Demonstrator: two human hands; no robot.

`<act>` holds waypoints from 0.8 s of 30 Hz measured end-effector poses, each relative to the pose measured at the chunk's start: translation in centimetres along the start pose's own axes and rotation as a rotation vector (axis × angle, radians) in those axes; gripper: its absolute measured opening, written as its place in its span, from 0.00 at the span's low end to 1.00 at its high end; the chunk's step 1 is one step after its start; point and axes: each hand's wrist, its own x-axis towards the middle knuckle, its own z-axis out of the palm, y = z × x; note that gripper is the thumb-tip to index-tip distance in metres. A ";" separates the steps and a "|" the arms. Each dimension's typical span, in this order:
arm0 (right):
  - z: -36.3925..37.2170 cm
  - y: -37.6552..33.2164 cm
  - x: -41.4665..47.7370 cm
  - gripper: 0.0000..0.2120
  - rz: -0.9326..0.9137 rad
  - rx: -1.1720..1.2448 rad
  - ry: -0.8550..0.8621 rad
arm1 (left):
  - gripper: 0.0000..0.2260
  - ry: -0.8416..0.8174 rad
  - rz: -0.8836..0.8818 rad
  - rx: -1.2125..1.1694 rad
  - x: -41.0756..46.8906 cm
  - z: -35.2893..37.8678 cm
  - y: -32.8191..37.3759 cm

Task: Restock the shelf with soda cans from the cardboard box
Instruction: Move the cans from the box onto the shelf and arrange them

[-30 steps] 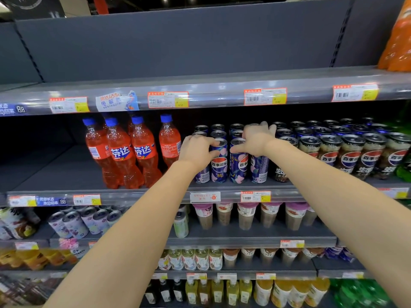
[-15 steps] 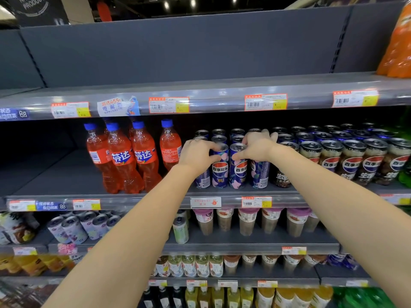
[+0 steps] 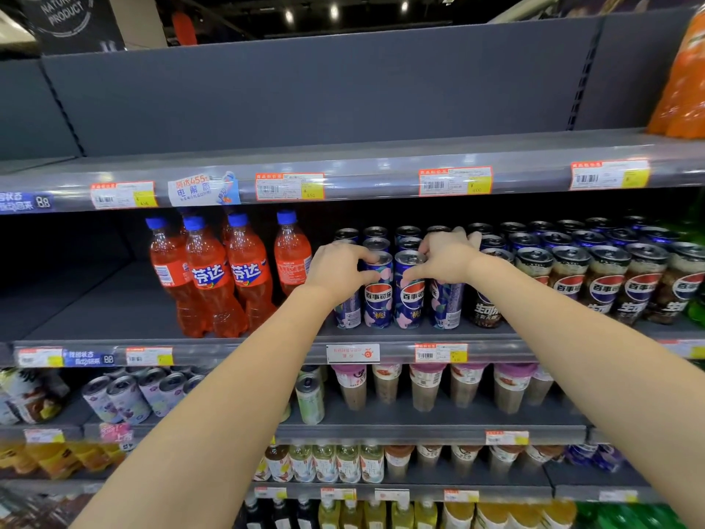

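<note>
Blue peach-print soda cans [image 3: 378, 295] stand in rows on the middle shelf [image 3: 244, 351], between orange soda bottles and dark cola cans. My left hand [image 3: 337, 269] is curled over the top of the front-left blue can [image 3: 348, 313], with its fingertips touching the neighbouring can's rim. My right hand [image 3: 448, 257] wraps the top of the front-right blue can [image 3: 445, 305], its thumb against the can [image 3: 410, 295] beside it. The cardboard box is out of view.
Orange soda bottles [image 3: 213, 276] stand left of the cans, with bare shelf further left. Dark cola cans [image 3: 606, 284] fill the right side. The shelf above [image 3: 362, 177] carries only orange bottles [image 3: 683, 89] at far right. Cups, cans and bottles fill the lower shelves.
Both hands stay on the same front cans. The camera has tilted up a little, so the shelves sit lower in the frame.
</note>
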 end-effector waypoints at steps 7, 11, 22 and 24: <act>0.1 0.1 0.4 0.28 0.034 -0.027 0.020 | 0.18 -0.008 -0.023 -0.041 0.1 0.1 0.1; 0.3 0.2 0.6 0.34 0.069 -0.049 0.020 | 0.17 -0.010 -0.024 -0.060 0.1 0.2 -0.1; 0.6 -0.1 0.7 0.41 0.102 -0.095 0.052 | 0.18 0.008 -0.007 -0.061 -0.1 0.3 -0.3; 0.5 -0.2 0.6 0.42 0.096 -0.103 0.043 | 0.18 0.003 -0.012 -0.073 -0.1 0.2 -0.3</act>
